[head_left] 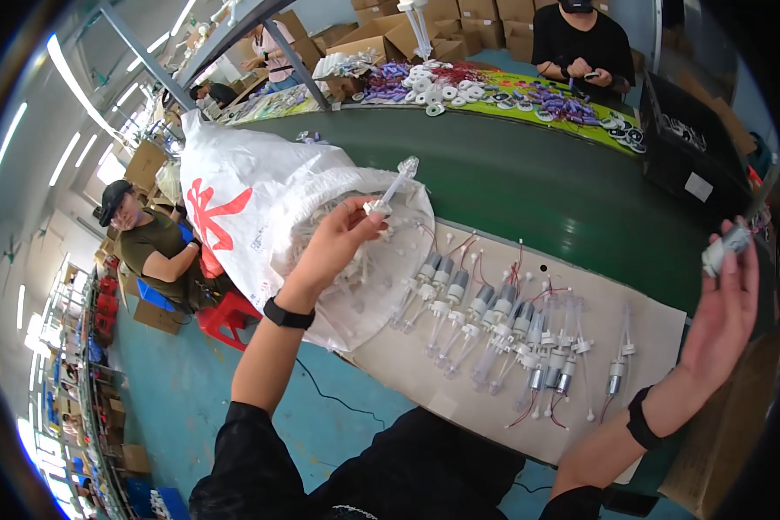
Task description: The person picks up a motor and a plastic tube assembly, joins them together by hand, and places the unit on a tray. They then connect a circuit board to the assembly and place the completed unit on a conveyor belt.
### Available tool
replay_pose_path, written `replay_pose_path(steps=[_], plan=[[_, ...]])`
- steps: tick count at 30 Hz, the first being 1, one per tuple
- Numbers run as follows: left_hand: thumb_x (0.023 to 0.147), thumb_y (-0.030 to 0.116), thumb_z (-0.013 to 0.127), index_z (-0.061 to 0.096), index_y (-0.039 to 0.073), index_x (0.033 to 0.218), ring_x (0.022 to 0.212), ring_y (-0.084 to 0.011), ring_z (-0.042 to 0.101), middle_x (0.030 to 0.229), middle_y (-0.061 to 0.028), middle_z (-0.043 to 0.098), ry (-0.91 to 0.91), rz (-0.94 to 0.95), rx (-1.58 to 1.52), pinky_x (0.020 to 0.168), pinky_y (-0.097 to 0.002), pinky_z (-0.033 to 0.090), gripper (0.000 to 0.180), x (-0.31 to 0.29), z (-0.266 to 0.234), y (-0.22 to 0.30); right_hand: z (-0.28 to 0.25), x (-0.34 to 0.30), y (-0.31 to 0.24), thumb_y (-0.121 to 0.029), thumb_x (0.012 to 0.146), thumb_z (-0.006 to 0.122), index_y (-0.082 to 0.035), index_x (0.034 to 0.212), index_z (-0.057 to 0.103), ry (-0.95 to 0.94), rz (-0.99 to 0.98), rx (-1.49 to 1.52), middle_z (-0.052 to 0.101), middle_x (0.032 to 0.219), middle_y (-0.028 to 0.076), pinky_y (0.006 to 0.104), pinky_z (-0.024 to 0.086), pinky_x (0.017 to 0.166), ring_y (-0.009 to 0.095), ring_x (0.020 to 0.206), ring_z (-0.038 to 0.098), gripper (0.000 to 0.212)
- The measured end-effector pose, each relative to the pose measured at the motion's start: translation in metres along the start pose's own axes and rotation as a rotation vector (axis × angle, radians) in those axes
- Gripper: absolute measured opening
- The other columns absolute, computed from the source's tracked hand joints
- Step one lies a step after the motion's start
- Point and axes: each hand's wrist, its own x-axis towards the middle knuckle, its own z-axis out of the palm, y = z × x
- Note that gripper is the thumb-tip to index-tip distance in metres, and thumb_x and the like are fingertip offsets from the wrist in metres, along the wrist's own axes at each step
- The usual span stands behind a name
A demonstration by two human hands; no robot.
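My left hand (342,243) pinches a white plastic fitting with a clear tube (396,189), raised in front of the mouth of a large white woven sack (264,178). More white and clear plastic parts (348,276) show inside the sack. At the far right my right hand (721,316) is closed round a small silver motor with a white end (726,250), above the board's right end. Between the hands, several motors with white fittings, clear tubes and red wires (503,303) lie in a loose row on a beige board (633,299).
A green conveyor belt (511,186) runs behind the board. Beyond it, a table holds purple cylinders (568,106) and white rings (425,87). A black crate (689,156) stands at the back right. One person (160,243) sits at left; another (585,52) works opposite.
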Motion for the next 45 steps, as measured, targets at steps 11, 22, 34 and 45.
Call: replay_pose_path(steps=[11, 22, 34, 45], plan=[[0.089, 0.022, 0.055, 0.061, 0.000, 0.096, 0.082, -0.0214, 0.056, 0.103, -0.0138, 0.063, -0.395, -0.148, -1.347, 0.071, -0.0330, 0.048, 0.024, 0.036, 0.140, 0.044, 0.079, -0.030, 0.036, -0.003, 0.097, 0.052, 0.001, 0.132, 0.045, -0.142, 0.443, 0.583, 0.055, 0.127, 0.017, 0.0510, 0.048, 0.102, 0.033, 0.120, 0.056, 0.036], [0.093, 0.007, 0.058, 0.057, 0.003, 0.110, 0.078, -0.0133, 0.059, 0.098, -0.0099, 0.065, -0.306, -0.211, -1.122, 0.067, -0.0262, 0.051, 0.018, 0.049, 0.201, 0.030, 0.100, -0.036, 0.077, -0.003, 0.097, 0.052, 0.001, 0.121, 0.048, -0.035, 0.555, 0.560, 0.054, 0.127, 0.020, 0.0489, 0.048, 0.104, 0.037, 0.124, 0.053, 0.024], [0.094, 0.011, 0.062, 0.055, 0.005, 0.113, 0.082, -0.0140, 0.063, 0.106, -0.0092, 0.065, -0.213, -0.343, -1.239, 0.072, -0.0275, 0.053, 0.021, 0.049, 0.217, 0.014, 0.102, -0.035, 0.104, 0.002, 0.095, 0.055, 0.003, 0.120, 0.049, 0.055, 0.569, 0.517, 0.055, 0.124, 0.020, 0.0420, 0.049, 0.106, 0.035, 0.123, 0.054, 0.026], [0.093, 0.004, 0.059, 0.052, 0.004, 0.114, 0.089, -0.0162, 0.063, 0.112, -0.0107, 0.063, -0.090, -0.344, -1.306, 0.076, -0.0286, 0.053, 0.022, 0.045, 0.218, 0.016, 0.109, -0.035, 0.099, 0.001, 0.093, 0.059, 0.002, 0.121, 0.047, 0.053, 0.510, 0.378, 0.057, 0.125, 0.021, 0.0361, 0.054, 0.100, 0.032, 0.117, 0.059, 0.030]])
